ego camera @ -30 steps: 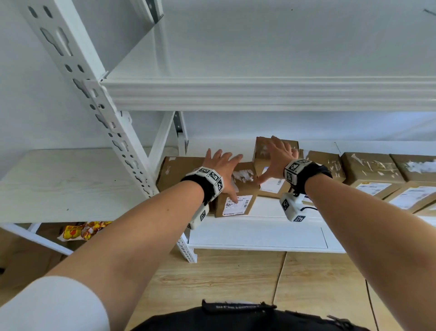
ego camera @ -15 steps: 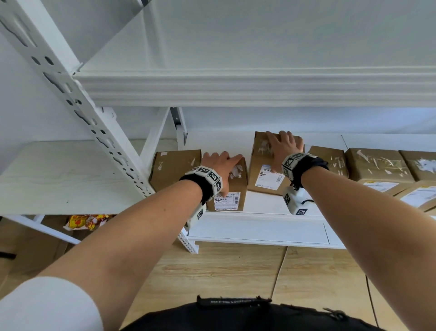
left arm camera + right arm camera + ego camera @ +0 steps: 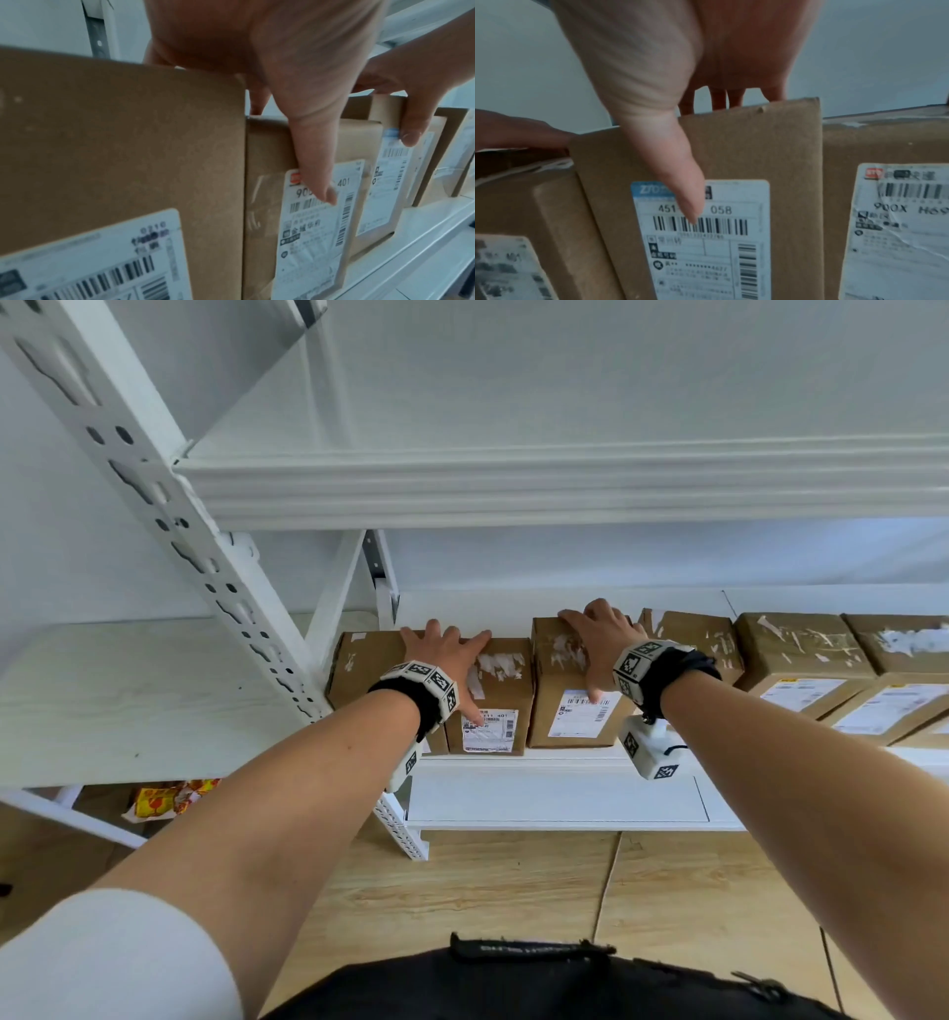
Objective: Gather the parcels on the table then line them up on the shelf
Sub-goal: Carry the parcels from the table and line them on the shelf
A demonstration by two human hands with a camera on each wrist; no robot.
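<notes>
While light wood floor (image 3: 462, 891) shows below, the white shelf (image 3: 554, 793) holds a row of brown parcels, labels facing front. Left hand (image 3: 447, 654) grips the 2nd parcel (image 3: 506, 690) from the top, thumb on its label, "401". Right hand (image 3: 595, 634) grips the 3rd parcel (image 3: 560, 680) the same way; label reads "ZTO", "451", "058". Both stand upright, w/ long side up-down.

Matt brown cardboard parcels (image 3: 493, 690)
</notes>
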